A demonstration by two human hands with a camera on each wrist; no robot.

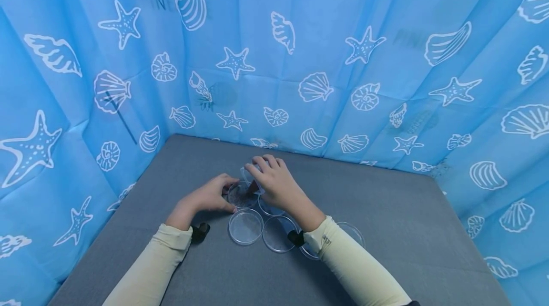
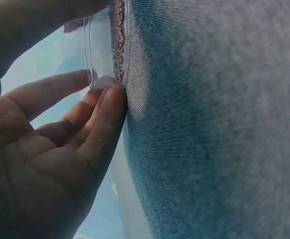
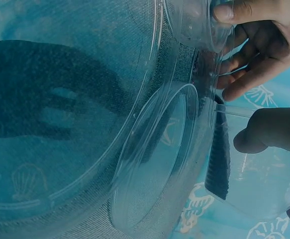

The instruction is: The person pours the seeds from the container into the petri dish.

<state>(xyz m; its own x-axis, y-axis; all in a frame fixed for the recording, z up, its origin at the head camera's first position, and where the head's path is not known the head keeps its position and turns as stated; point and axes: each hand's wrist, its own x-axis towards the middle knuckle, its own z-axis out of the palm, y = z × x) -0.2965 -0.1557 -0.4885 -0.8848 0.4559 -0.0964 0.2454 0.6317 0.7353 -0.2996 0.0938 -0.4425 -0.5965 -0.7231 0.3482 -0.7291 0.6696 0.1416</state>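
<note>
My left hand (image 1: 212, 196) grips a clear petri dish (image 1: 240, 195) at its sides, thumb and fingers on opposite edges, as the left wrist view also shows. Reddish-brown granules (image 2: 118, 45) lie along the bottom of that dish, which rests on or just over the cloth. Above it, my right hand (image 1: 276, 184) holds a clear plastic container (image 3: 256, 174) tipped toward the dish. Dark granular material (image 3: 218, 164) is gathered along the container's lower side. Its mouth is partly hidden in the head view.
Several clear petri dishes stand close by: one dish (image 1: 246, 227) nearest the left hand, another dish (image 1: 279, 234) beside it, and a dish (image 1: 353, 232) partly behind the right forearm. The grey table (image 1: 386, 201) is bordered by a blue shell-print curtain (image 1: 300, 58).
</note>
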